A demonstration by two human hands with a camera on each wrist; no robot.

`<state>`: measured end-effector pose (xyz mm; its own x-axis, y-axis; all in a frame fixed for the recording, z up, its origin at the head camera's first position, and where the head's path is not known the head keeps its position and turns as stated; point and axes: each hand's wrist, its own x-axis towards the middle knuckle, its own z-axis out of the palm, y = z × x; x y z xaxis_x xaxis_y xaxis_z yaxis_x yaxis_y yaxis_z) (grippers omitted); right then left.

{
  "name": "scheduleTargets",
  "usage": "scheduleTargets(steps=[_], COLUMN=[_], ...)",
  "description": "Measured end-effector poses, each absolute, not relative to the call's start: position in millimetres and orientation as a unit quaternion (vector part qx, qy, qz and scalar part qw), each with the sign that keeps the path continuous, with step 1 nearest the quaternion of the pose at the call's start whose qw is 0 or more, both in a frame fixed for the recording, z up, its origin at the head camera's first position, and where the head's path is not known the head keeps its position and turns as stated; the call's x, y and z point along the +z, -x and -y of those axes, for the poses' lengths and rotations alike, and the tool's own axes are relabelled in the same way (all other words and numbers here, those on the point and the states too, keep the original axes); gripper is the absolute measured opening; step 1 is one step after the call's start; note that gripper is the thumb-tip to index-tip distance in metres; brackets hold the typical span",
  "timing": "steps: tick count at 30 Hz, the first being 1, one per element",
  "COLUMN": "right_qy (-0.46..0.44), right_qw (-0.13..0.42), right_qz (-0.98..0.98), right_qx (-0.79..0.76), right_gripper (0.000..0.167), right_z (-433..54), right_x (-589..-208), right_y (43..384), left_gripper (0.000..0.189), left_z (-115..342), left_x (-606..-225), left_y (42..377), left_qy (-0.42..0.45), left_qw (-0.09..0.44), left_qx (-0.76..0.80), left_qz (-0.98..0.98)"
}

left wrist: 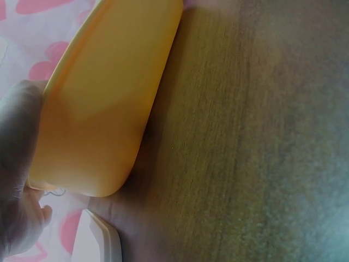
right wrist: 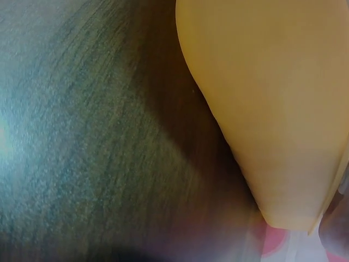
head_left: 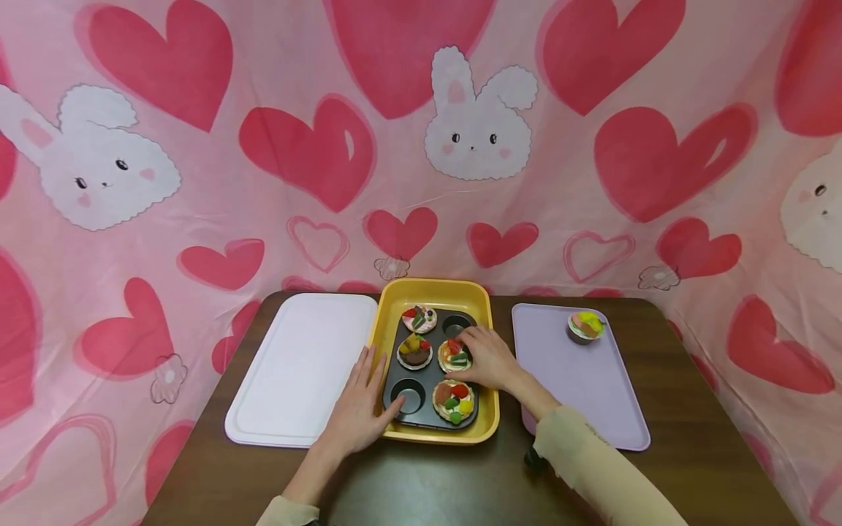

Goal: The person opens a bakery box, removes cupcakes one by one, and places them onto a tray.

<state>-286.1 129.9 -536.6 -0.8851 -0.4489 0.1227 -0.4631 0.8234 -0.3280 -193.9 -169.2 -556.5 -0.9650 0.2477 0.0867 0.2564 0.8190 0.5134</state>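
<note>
A pink backdrop [head_left: 401, 175] printed with red hearts and white rabbit faces fills the upper half of the frame, and below it we see a dark brown table [head_left: 421, 489].

Just below and right of the frame's centre, the person's right grip [head_left: 485, 358] is nearly closed, thumb and fingers bent about the edges of a cream-topped cupcake [head_left: 455, 359] with red, orange and green pieces. That cupcake is at the middle right cup of a dark muffin pan [head_left: 426, 376]. The left grip [head_left: 358, 409] is spread, fingers straight along the left rim of a yellow tray [head_left: 454, 437], its thumb reaching towards the pan's lower left cup; we see it holding no cupcake.

Around them in the pan, we find a pink-rimmed cupcake [head_left: 419, 319] at upper left, a brown cupcake [head_left: 415, 353] at middle left and a fruit-topped tart [head_left: 454, 402] at lower right. The pan lies inside the yellow tray, whose outer wall takes up much of both wrist views.

Farther out, a white tray [head_left: 302, 365] lies at the left of the frame. At the right, a lavender tray [head_left: 572, 387] carries a yellow-topped cupcake [head_left: 585, 326] near its upper right corner. A beige sleeve [head_left: 592, 453] crosses the lower right.
</note>
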Motion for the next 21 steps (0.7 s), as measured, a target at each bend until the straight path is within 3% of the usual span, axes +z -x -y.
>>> scheduleTargets(steps=[21], right_qy=[-0.261], right_qw=[0.028], right_qz=[0.948], right_qx=[0.181], right_gripper=[0.063], right_z=[-129.0], right_x=[-538.1], right_y=[285.1], left_gripper=[0.091], left_z=[168.3], left_x=[-557.4], left_y=[192.6], left_qy=[0.137], left_qw=[0.025], left_qx=[-0.263], left_qz=[0.955])
